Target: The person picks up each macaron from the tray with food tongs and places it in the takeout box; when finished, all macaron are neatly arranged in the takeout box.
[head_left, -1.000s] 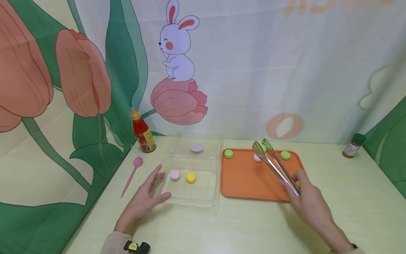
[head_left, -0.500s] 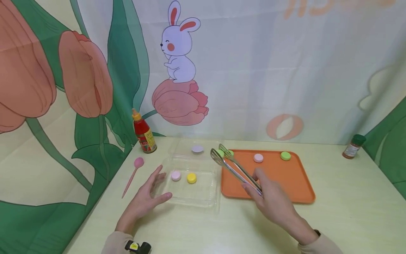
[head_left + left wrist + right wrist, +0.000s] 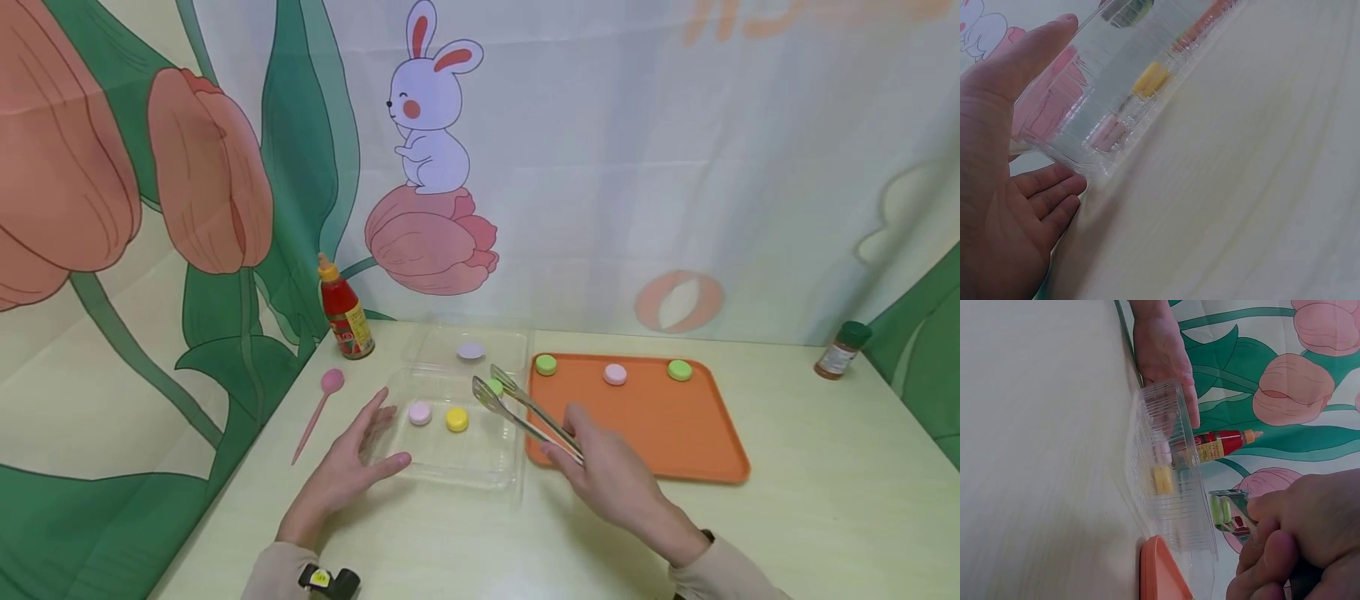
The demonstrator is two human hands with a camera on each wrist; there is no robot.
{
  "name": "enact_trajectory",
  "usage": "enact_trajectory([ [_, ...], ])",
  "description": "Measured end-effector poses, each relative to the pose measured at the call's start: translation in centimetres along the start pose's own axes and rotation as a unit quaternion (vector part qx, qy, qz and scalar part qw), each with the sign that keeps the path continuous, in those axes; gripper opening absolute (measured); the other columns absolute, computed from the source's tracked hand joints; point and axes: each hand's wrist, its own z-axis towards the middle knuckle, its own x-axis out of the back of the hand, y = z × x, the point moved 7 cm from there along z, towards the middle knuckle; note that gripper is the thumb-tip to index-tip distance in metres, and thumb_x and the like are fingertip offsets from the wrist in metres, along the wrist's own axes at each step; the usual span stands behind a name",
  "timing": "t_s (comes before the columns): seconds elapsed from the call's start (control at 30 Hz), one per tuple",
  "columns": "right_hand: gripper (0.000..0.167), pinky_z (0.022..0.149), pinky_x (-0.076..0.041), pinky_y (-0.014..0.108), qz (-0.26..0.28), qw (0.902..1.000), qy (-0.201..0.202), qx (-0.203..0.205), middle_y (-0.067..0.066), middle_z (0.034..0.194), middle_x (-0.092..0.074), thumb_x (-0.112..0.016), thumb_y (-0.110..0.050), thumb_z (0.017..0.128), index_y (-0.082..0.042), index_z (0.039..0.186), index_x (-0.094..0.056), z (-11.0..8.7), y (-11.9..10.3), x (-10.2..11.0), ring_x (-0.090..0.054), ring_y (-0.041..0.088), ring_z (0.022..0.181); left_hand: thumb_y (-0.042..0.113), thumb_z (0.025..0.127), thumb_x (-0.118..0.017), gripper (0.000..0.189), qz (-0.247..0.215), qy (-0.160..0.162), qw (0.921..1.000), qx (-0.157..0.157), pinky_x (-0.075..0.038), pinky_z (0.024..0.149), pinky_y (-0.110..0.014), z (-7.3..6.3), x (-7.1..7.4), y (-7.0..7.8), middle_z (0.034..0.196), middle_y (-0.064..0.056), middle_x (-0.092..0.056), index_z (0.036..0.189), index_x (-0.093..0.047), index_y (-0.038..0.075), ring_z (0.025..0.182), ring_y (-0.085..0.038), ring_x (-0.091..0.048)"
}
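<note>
My right hand (image 3: 617, 477) grips metal tongs (image 3: 542, 427), whose tips pinch a green macaron (image 3: 495, 387). In the right wrist view that macaron (image 3: 1221, 511) hangs just above the rim of a clear plastic box (image 3: 1191, 434). Inside the box (image 3: 457, 477) lie a pale pink macaron (image 3: 420, 412) and a yellow macaron (image 3: 457, 419), side by side. My left hand (image 3: 341, 467) is spread at the box's left side, thumb toward the front. Its fingers (image 3: 1063, 187) are right at the box corner in the left wrist view.
Right of the box, an orange tray (image 3: 637, 433) bears two green macarons (image 3: 679, 370) and a pink one (image 3: 615, 374). The box's open lid (image 3: 431, 342) lies behind. A sauce bottle (image 3: 347, 321), pink spoon (image 3: 318, 415) and green-capped jar (image 3: 842, 350) stand or lie farther out.
My right hand has carried the green macaron in the tongs leftward, from above the tray to above the box's right part. My left hand has stayed beside the box.
</note>
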Motion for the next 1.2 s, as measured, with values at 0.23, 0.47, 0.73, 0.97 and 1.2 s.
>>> enact_trajectory([
  [0.23,0.036,0.045,-0.03,0.024,-0.018,0.9994,-0.026,-0.013,-0.004,0.066,-0.048,-0.073,-0.041,0.109,-0.013,0.108,-0.051,0.6,-0.4,-0.7,-0.039,0.008,0.049,0.042,0.097,-0.087,0.108,0.002,-0.001,1.0,0.006,-0.019,0.137,-0.064,-0.1,0.1,0.0,0.176,-0.011,-0.044,0.179,-0.019,0.033,0.168,-0.037,-0.032],
  [0.47,0.034,0.044,-0.03,0.027,-0.073,0.9969,-0.031,0.002,-0.002,0.064,-0.045,-0.074,-0.036,0.109,-0.012,0.108,-0.051,1.0,-1.8,-0.6,-0.039,0.011,0.05,0.043,0.097,-0.087,0.109,0.004,0.0,0.9999,0.01,-0.019,0.137,-0.064,-0.1,0.0,-0.3,0.177,-0.012,-0.043,0.18,-0.018,0.031,0.168,-0.037,-0.032],
  [0.73,0.031,0.044,-0.031,0.028,-0.117,0.9913,-0.06,0.014,-0.001,0.062,-0.045,-0.076,-0.028,0.108,-0.012,0.104,-0.05,2.0,-3.4,0.0,-0.043,0.014,0.049,0.043,0.096,-0.088,0.11,0.009,0.001,0.9999,0.01,-0.021,0.137,-0.063,0.0,0.0,-0.6,0.177,-0.011,-0.043,0.18,-0.017,0.034,0.167,-0.036,-0.034],
  [0.97,0.028,0.044,-0.036,0.03,-0.129,0.9886,-0.077,-0.008,0.003,0.064,-0.053,-0.076,-0.027,0.108,-0.012,0.108,-0.052,2.5,-3.7,0.1,-0.05,0.017,0.051,0.043,0.096,-0.088,0.11,0.007,0.0,0.9999,0.009,-0.022,0.137,-0.062,0.0,0.0,-0.6,0.177,-0.011,-0.043,0.18,-0.017,0.034,0.168,-0.036,-0.033],
  [1.2,0.027,0.044,-0.032,0.029,-0.145,0.9866,-0.076,-0.004,0.001,0.06,-0.049,-0.076,-0.024,0.107,-0.01,0.109,-0.053,2.4,-4.1,0.2,-0.047,0.017,0.048,0.043,0.097,-0.087,0.108,0.004,0.0,1.0,-0.002,-0.02,0.137,-0.063,0.0,0.1,-0.1,0.177,-0.012,-0.043,0.18,-0.018,0.032,0.168,-0.036,-0.033],
])
